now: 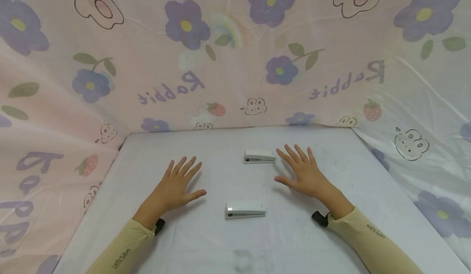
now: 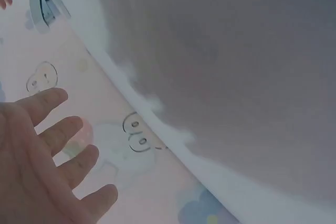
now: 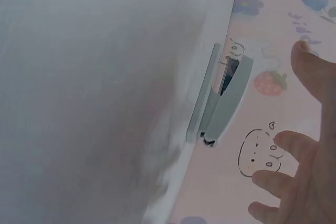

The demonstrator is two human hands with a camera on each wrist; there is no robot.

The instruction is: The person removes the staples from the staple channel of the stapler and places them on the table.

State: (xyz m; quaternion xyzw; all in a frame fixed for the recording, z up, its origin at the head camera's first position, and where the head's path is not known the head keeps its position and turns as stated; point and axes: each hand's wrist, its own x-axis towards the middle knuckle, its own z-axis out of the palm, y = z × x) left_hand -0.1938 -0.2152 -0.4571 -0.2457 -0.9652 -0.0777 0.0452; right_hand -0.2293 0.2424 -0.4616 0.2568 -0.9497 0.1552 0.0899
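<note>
Two white staplers lie on the white table. The far stapler (image 1: 259, 156) sits close to the fingertips of my right hand (image 1: 303, 174), and the near stapler (image 1: 245, 209) lies in front, between both forearms. My left hand (image 1: 174, 188) is spread out on the left with nothing in it. The right hand is spread too and holds nothing. In the right wrist view a stapler (image 3: 226, 100) shows side-on, apart from the right fingers (image 3: 299, 145). The left wrist view has the left fingers (image 2: 68, 135) extended and a stapler (image 2: 44, 3) in its upper left corner.
A pink cloth wall (image 1: 228, 61) with flowers, rabbits and strawberries rises behind the table (image 1: 206, 249) and along its sides. Each wrist carries a black camera mount, one (image 1: 160, 226) on the left and one (image 1: 320, 218) on the right.
</note>
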